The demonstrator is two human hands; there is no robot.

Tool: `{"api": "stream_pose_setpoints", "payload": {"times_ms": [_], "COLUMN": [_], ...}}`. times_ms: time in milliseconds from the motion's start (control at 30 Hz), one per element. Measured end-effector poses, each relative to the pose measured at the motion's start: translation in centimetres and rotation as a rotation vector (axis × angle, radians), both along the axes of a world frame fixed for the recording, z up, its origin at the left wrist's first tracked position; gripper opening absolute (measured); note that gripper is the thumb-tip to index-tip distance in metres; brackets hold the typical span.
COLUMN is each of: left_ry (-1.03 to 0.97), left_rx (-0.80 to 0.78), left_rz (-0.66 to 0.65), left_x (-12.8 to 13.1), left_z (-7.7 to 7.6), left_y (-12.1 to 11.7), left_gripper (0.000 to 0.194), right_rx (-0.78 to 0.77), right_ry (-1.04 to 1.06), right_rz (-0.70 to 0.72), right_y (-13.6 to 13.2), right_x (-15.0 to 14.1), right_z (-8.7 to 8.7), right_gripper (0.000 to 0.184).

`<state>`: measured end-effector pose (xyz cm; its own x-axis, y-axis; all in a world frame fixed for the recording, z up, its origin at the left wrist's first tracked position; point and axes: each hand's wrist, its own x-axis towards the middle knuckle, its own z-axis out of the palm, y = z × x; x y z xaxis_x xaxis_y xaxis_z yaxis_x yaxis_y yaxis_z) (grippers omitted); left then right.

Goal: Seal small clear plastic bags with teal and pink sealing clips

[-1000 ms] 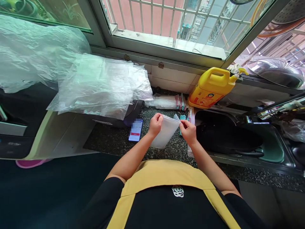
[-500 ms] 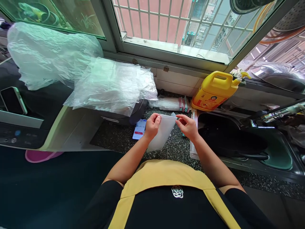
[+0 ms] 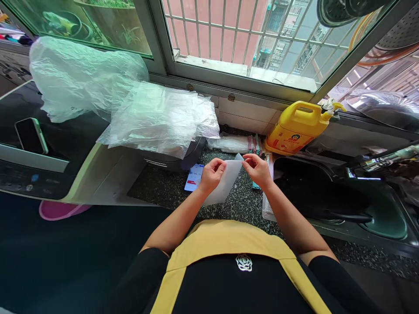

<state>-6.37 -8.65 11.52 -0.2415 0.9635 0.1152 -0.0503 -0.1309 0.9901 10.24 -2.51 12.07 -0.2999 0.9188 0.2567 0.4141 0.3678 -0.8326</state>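
My left hand (image 3: 212, 175) pinches the top left edge of a small translucent plastic bag (image 3: 225, 183) held over the speckled dark counter (image 3: 163, 192). At the bag's top right corner, my right hand (image 3: 258, 171) grips it with pinched fingers. The bag hangs down towards my body between both hands. A phone with a lit screen (image 3: 194, 177) lies on the counter just left of my left hand.
A heap of clear plastic bags (image 3: 157, 117) lies on a dark appliance at left. A yellow jug (image 3: 296, 127) stands by the window. More flat bags (image 3: 234, 143) lie beyond my hands. A sink with a dark pan (image 3: 321, 196) is at right.
My hands have moved slightly closer together along the bag's top edge. The view has shifted left, showing more of the appliance and a second phone at left.
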Motion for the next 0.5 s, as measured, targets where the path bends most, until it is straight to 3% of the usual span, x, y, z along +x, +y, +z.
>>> {"api": "stream_pose_setpoints", "payload": {"times_ms": [100, 367, 500], "left_ry": [0.031, 0.095, 0.058], "left_rx": [-0.002, 0.042, 0.014], "left_rz": [0.017, 0.021, 0.075], "left_x": [0.4, 0.9, 0.6], "left_z": [-0.1, -0.5, -0.5], "left_y": [0.0, -0.2, 0.4], "left_gripper": [0.035, 0.034, 0.036], "right_rx": [-0.063, -0.468, -0.338], "right_ry": [0.062, 0.160, 0.127], "right_rz": [-0.012, 0.199, 0.179], "right_y": [-0.4, 0.0, -0.4], "right_x": [-0.6, -1.6, -1.8], "right_z": [0.4, 2.0, 1.7], "right_gripper": [0.021, 0.034, 0.032]}}
